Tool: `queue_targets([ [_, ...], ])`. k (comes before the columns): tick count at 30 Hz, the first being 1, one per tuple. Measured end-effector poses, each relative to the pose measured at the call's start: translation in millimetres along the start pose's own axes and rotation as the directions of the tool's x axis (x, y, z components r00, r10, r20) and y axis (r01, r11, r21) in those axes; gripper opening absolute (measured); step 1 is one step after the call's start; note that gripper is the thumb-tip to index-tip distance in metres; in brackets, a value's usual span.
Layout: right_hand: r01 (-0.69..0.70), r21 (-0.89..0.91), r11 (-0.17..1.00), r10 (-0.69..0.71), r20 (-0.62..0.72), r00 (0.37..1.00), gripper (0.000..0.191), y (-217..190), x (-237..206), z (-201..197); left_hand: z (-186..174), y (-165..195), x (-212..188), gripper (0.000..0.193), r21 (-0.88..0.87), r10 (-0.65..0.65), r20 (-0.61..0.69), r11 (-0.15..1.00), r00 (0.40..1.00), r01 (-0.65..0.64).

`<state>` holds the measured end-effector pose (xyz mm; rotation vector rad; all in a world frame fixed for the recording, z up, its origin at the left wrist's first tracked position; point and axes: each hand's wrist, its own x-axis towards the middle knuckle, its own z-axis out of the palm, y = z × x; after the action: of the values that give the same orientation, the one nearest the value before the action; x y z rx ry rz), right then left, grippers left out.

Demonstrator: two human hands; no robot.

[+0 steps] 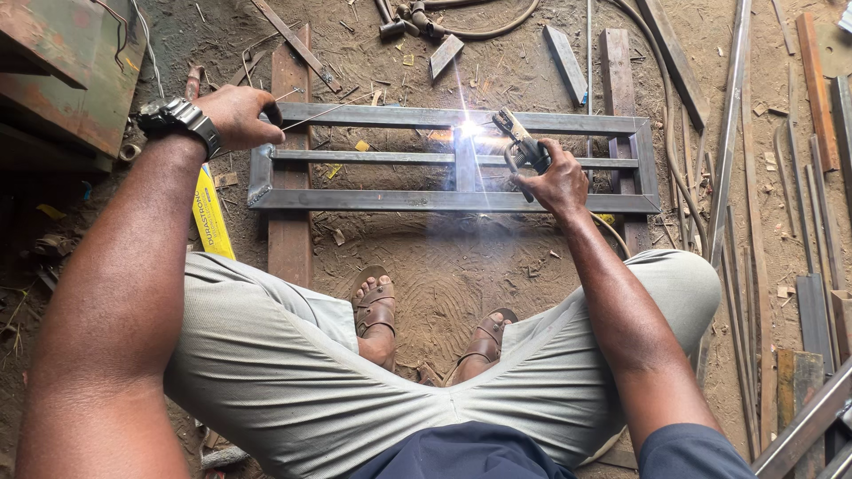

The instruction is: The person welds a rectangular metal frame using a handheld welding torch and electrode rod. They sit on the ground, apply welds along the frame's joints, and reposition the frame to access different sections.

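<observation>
Head view: I squat over a rectangular steel frame (444, 200) that lies flat on two wooden planks (290, 239), which keep it off the dirt floor (444, 266) and level. My right hand (557, 184) is closed tight around the grip of an electrode holder (524, 146); its rod slants down and left to the joint where a short upright bar (465, 168) meets the frame's upper rail. A white arc (470, 129) burns at that joint, with a streak of glare running up from it, so I cannot make out the rod tip itself. The holder's cable (612, 232) loops away under my wrist, slack, so it does not drag on the hand.

My left hand (238, 115), a wristwatch (177, 117) on the wrist, rests near the frame's upper left corner. Its fingers are curled together and pinch a few spare welding rods (315, 113), which point along the top rail toward the arc. I judge they are kept there to be within reach, well apart from the heat.

A yellow rod packet (211, 217) lies beside my left knee, just off the frame. My sandalled feet (377, 310) sit close under the near rail, steadying the squat. Steel strips and offcuts (799, 195) lie scattered on the right, and a rusted green box (67, 71) stands at top left.
</observation>
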<state>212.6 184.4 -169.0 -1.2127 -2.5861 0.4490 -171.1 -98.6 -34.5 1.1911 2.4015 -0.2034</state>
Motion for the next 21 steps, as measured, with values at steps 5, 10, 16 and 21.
queue_targets([
  [5, -0.024, -0.004, 1.0, 0.024, 0.014, 1.0, 0.083, 0.4, -0.3, -0.3, 1.4, 0.5, 2.3, 0.043, -0.011, 0.006, 0.019, 1.0, 1.0, -0.006],
  [10, 0.004, 0.034, 0.999, -0.004, -0.017, 1.0, 0.08, -0.2, -0.4, 0.4, -5.3, 8.8, -4.4, 0.041, 0.044, -0.015, 0.042, 0.999, 0.999, 0.013],
  [16, -0.026, 0.079, 0.997, 0.03, -0.051, 0.998, 0.08, -0.6, 0.5, -2.1, -3.7, 4.9, -0.3, 0.046, -0.056, 0.031, 0.02, 0.998, 0.999, -0.03],
  [21, -0.013, 0.033, 0.999, 0.015, -0.048, 0.999, 0.086, 2.4, 1.0, -2.1, -1.5, 1.4, 2.6, 0.047, -0.103, 0.032, 0.02, 0.994, 0.999, -0.03],
])
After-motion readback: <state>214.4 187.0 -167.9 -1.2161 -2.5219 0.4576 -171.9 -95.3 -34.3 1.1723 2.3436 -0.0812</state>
